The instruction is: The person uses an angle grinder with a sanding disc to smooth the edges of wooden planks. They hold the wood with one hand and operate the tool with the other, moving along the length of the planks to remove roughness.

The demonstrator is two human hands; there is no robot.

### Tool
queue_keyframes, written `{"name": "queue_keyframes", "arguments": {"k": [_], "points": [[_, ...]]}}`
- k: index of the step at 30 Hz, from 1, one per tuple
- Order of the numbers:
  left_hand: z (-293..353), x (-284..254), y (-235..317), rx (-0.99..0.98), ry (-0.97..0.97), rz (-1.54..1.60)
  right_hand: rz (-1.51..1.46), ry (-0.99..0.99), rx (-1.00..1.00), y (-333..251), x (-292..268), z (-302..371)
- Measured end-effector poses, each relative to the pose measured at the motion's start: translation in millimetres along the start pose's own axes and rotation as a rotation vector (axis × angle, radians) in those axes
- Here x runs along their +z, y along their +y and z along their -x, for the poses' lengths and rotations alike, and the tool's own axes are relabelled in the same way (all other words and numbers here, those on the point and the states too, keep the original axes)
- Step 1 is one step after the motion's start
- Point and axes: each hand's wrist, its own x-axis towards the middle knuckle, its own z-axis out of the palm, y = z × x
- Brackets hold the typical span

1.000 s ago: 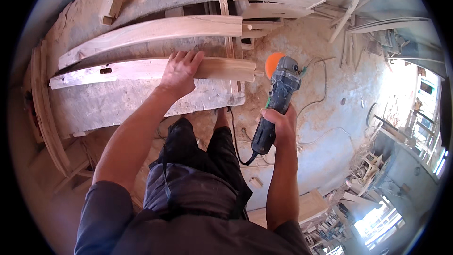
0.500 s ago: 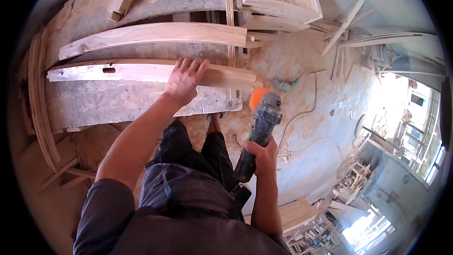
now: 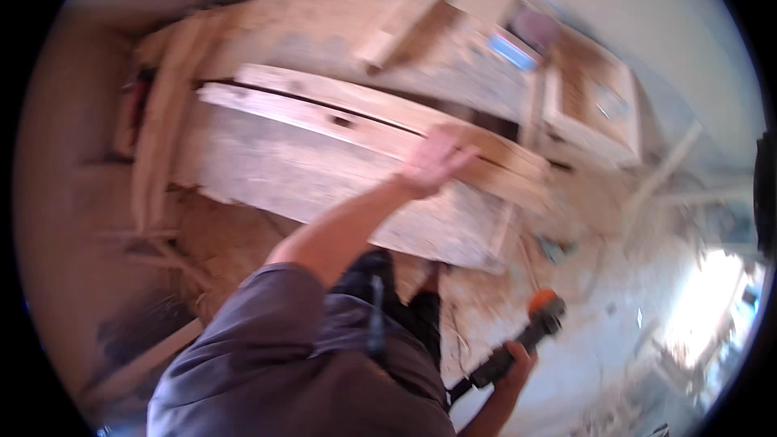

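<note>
A pale wooden beam (image 3: 279, 116) with a dark slot in its face lies across the dusty workbench (image 3: 324, 178). Against its far side, with a thin gap, lies a second curved wooden piece (image 3: 324, 93). My left hand (image 3: 437, 163) rests over the near beam toward its right part, fingers stretched out and somewhat blurred. Low on the right, my right hand (image 3: 518, 362) is wrapped round the dark body of an angle grinder (image 3: 492, 370). Its orange disc (image 3: 541, 300) points up and away from me, apart from the wood.
Long boards (image 3: 166, 129) stand at the bench's left end. At the far side are a short wooden post (image 3: 405, 23), a blue box (image 3: 513, 52) and a wooden tray (image 3: 631, 113). Sawdust and a cord lie on the floor to the right.
The slotted beam has come up close to the farther piece, narrowing the wide gap between them. My right hand has lowered the grinder away from the beam's end. The view has swung left.
</note>
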Motion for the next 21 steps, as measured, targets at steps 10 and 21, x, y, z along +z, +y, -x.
{"name": "queue_keyframes", "arguments": {"k": [10,21], "points": [[-37.6,-24.0,-31.7,-0.379,-0.322,-0.075,0.138,0.051,-0.143,30.3,27.2,33.4],[221.3,-166.8,-34.6,-1.241,0.063,-0.124,-0.104,-0.199,-0.149,68.9,15.8,-4.1]]}}
